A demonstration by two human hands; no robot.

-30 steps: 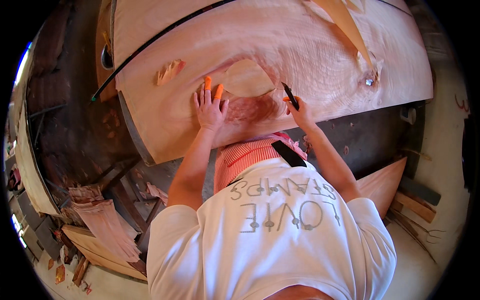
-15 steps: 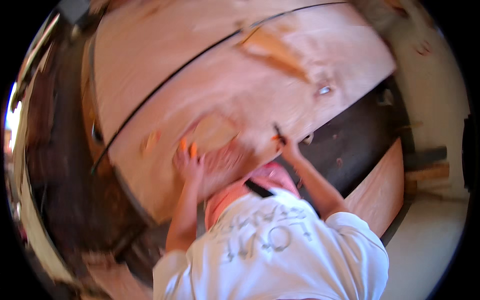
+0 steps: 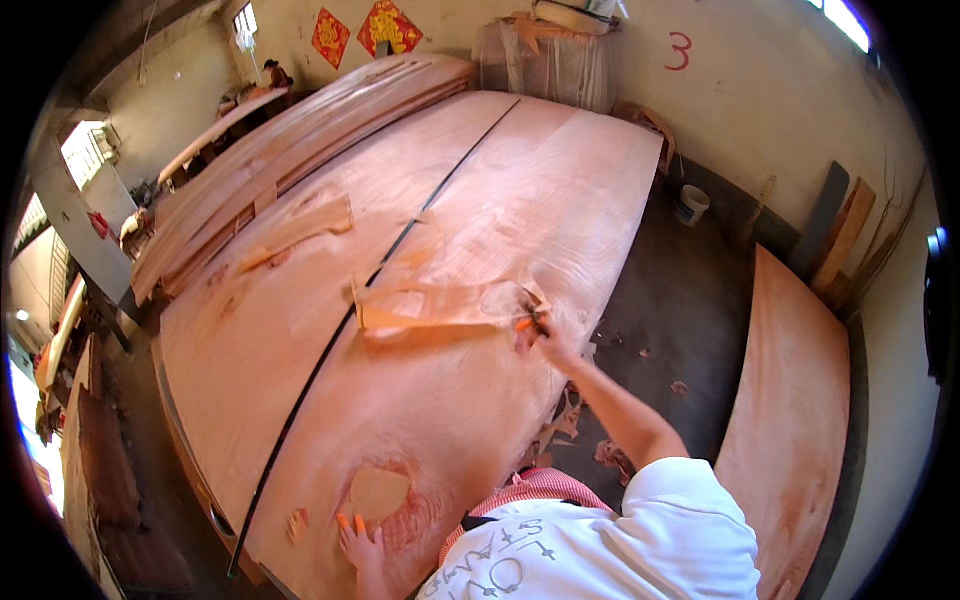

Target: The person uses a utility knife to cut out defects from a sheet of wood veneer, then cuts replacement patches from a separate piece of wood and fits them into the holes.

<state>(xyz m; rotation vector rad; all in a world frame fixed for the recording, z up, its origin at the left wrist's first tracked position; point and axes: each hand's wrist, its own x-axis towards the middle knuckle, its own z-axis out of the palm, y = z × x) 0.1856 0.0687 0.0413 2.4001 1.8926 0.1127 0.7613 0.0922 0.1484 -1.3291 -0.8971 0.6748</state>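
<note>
Right grip (image 3: pixel 545 338) closed on loose veneer strip (image 3: pixel 440 305) lying across large veneer sheet (image 3: pixel 480 400); left grip (image 3: pixel 362 545) flat, empty, beside oval patch (image 3: pixel 378 494); patching apparently underway, careful strip placement needed next.

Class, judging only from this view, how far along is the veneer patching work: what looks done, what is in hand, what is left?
Looks done: a patch sits in the near hole of the veneer sheet, beside the left hand resting flat. In hand: the right hand reaches out to a loose veneer strip lying on the sheet. Left: that strip lies unplaced, and scraps hang at the sheet's edge.
</note>
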